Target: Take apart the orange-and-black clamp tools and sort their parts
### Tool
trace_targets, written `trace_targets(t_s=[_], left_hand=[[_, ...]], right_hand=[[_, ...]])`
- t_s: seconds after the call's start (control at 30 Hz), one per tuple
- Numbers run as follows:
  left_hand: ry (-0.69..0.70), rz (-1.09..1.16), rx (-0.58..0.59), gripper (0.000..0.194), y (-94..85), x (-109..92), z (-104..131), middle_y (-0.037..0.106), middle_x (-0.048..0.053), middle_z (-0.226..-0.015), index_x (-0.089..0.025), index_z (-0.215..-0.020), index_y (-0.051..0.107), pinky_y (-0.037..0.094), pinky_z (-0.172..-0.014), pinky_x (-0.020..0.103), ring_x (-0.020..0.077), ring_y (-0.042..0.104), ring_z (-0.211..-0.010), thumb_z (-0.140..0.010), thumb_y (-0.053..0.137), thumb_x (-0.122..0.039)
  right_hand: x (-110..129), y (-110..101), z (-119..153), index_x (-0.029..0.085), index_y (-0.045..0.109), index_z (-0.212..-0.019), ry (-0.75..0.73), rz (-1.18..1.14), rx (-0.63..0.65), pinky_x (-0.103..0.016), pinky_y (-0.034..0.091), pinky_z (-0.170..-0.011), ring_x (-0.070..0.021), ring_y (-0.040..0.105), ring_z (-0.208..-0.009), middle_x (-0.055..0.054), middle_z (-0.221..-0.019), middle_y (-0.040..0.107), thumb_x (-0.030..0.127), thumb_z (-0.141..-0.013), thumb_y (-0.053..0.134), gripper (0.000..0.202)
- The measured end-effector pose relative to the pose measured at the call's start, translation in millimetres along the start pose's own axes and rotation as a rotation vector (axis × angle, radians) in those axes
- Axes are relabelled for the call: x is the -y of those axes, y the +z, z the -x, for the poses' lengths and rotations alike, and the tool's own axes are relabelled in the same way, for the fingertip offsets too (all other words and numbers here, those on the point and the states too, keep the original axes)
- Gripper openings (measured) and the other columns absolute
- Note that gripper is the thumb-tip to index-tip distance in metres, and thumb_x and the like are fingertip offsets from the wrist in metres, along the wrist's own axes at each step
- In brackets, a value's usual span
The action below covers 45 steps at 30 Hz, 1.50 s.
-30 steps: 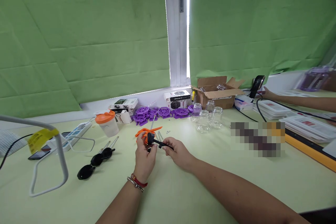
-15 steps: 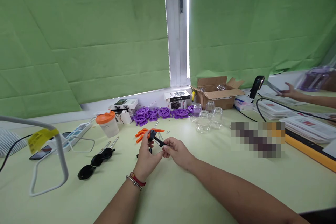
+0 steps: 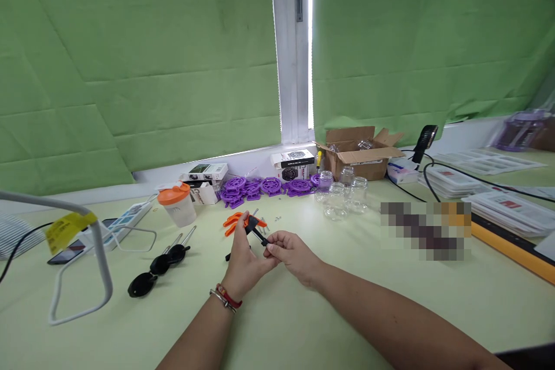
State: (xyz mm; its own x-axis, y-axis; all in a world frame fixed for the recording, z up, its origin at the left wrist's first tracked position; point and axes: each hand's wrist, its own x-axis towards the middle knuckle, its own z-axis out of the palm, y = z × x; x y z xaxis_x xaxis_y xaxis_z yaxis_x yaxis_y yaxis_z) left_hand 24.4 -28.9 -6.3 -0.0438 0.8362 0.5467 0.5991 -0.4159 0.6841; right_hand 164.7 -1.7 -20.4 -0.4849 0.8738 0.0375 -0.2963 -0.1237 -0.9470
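A small black part with a metal rod (image 3: 259, 234) is held between my two hands above the table. My left hand (image 3: 245, 257) is closed round its upper black end. My right hand (image 3: 292, 254) pinches the lower black end, with thumb and fingers pressed together. Just behind my left hand lie orange plastic pieces (image 3: 232, 223), partly hidden by it. Small screws (image 3: 278, 219) lie on the table beyond my hands. A black object (image 3: 228, 256) shows in part beside my left hand.
Purple wheel-like parts (image 3: 271, 186), glass jars (image 3: 337, 192) and a cardboard box (image 3: 364, 162) stand at the back. Left are an orange-lidded cup (image 3: 178, 205), black round-headed tools (image 3: 161, 264) and a white metal frame (image 3: 104, 266). White trays (image 3: 511, 208) are stacked right.
The held black part has tilted and shifted slightly, showing more of its metal rod. Another person's hand and arm at the far right have left the view.
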Motion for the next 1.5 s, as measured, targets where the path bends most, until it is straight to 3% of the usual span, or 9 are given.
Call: trace_targets(t_s=[0.27, 0.77, 1.1, 1.5], left_hand=[[0.085, -0.109, 0.032, 0.126, -1.4, 2.7, 1.9, 0.022, 0.020, -0.145, -0.021, -0.144, -0.004, 0.027, -0.105, 0.054, 0.0356, 0.029, -0.131, -0.050, 0.079, -0.033], [0.166, -0.343, 0.048, 0.131, -0.5, 4.3, 1.8, 0.022, 0.021, -0.145, -0.017, -0.145, -0.005, 0.020, -0.103, 0.060, 0.0415, 0.020, -0.133, -0.047, 0.077, -0.042], [0.243, -0.383, 0.005, 0.113, -2.4, -1.2, 0.0, 0.037, 0.018, -0.136, -0.016, -0.142, 0.016, 0.021, -0.103, 0.057, 0.0394, 0.032, -0.126, -0.049, 0.074, -0.043], [0.257, -0.352, -0.001, 0.105, 2.8, 0.9, 2.7, 0.039, 0.019, -0.133, -0.013, -0.142, 0.016, 0.028, -0.102, 0.056, 0.0388, 0.033, -0.126, -0.054, 0.070, -0.034]], right_hand=[[9.2, 5.2, 7.1, 0.015, 0.056, -0.082, 0.063, -0.064, 0.030, -0.027, 0.044, -0.065, -0.0121, 0.059, -0.065, -0.001, -0.070, 0.064, 0.043, -0.064, 0.074, 0.038], [5.5, 1.6, 5.1, 0.013, 0.060, -0.075, 0.097, -0.067, 0.081, -0.024, 0.039, -0.059, -0.0110, 0.057, -0.063, -0.003, -0.070, 0.065, 0.043, -0.067, 0.071, 0.033], [5.5, 1.7, 6.7, 0.013, 0.062, -0.074, 0.085, -0.055, 0.117, -0.024, 0.039, -0.059, -0.0108, 0.054, -0.062, -0.003, -0.071, 0.063, 0.045, -0.070, 0.069, 0.033], [-1.4, 1.4, 4.8, 0.012, 0.063, -0.075, 0.058, -0.109, 0.106, -0.027, 0.041, -0.068, -0.0104, 0.055, -0.062, -0.002, -0.070, 0.064, 0.043, -0.071, 0.070, 0.032]])
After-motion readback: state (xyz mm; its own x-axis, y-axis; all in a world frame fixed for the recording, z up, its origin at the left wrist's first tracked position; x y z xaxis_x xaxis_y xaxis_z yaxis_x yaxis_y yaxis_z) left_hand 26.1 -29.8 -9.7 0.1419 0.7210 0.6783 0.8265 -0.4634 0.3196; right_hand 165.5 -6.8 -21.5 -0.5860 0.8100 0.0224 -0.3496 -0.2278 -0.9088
